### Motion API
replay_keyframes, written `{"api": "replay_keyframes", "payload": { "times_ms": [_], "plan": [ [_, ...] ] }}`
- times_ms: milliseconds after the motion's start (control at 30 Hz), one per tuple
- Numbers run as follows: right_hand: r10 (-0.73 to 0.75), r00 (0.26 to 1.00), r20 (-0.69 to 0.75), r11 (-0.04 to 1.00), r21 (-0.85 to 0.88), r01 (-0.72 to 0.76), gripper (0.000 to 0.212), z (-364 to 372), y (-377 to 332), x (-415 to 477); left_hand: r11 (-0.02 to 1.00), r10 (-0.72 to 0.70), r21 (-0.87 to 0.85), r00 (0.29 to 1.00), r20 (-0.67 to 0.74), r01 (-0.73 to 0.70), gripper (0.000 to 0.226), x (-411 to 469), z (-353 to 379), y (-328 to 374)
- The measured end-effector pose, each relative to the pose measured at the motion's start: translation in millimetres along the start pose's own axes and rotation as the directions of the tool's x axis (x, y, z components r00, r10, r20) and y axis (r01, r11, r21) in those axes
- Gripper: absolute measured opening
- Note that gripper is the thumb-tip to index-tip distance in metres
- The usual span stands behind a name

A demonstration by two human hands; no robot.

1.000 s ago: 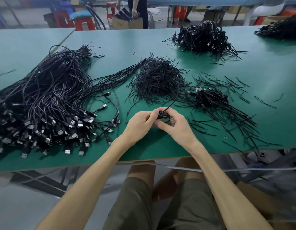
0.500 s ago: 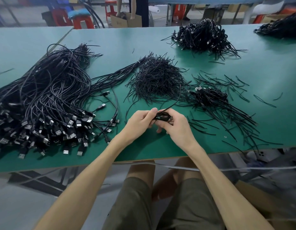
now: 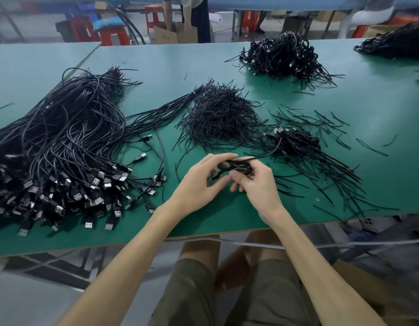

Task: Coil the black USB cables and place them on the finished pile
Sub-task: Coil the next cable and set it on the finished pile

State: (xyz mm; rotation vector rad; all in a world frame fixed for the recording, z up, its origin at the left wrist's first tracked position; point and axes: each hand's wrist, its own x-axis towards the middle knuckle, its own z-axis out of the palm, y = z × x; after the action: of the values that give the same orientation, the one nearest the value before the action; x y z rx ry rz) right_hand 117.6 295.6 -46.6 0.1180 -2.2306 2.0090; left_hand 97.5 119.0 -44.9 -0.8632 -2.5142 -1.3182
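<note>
We note the coiled cable (image 3: 236,166) held just above the table (image 3: 227,222), near its front edge. The right hand (image 3: 257,187) curls its fingers round the loops; the left hand (image 3: 199,182) pinches their other end, otherwise relaxed. We judge it light, limp and springy. Grip across all loops, since the free tail (image 3: 267,155) may unwind.

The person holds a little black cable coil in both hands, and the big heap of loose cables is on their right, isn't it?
Not quite. The head view shows the big heap of loose cables on the person's left, not right. The rest is true: the left hand and right hand both hold the little black cable coil.
</note>
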Motion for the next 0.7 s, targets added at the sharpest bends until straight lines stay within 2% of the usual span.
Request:
{"api": "replay_keyframes", "payload": {
  "times_ms": [133,267,367,500,633,700],
  "plan": [
    [0.031,1.000,-0.004,0.999,0.008,-0.031,0.019,0.3,-0.3,3.2,0.958,0.051,0.282,0.999,0.009,-0.051,0.049,-2.4,3.6,-0.1],
    [0.038,0.999,-0.006,0.999,-0.020,-0.038,0.008,-3.1,-0.5,5.3,0.881,0.143,0.458,0.990,-0.019,-0.119,0.047,-0.5,5.5,5.8],
    [0.045,0.999,0.004,0.998,-0.032,-0.045,0.007,-1.9,0.4,5.2,0.863,0.093,0.501,0.995,-0.031,-0.065,0.052,-3.0,5.0,4.3],
    [0.041,0.999,0.018,0.997,-0.061,-0.040,0.008,-1.4,3.1,4.9,0.813,0.020,0.582,0.999,0.025,-0.031,0.061,-4.6,11.5,1.3],
    [0.041,0.999,0.015,0.997,-0.063,-0.039,0.008,0.2,1.2,7.5,0.824,0.004,0.567,1.000,0.021,-0.016,0.039,-1.4,9.3,3.2],
    [0.041,0.999,0.024,0.997,-0.068,-0.039,0.007,1.0,0.3,8.8,0.825,0.005,0.565,1.000,0.013,-0.012,0.036,0.2,7.8,4.4]
  ]
}}
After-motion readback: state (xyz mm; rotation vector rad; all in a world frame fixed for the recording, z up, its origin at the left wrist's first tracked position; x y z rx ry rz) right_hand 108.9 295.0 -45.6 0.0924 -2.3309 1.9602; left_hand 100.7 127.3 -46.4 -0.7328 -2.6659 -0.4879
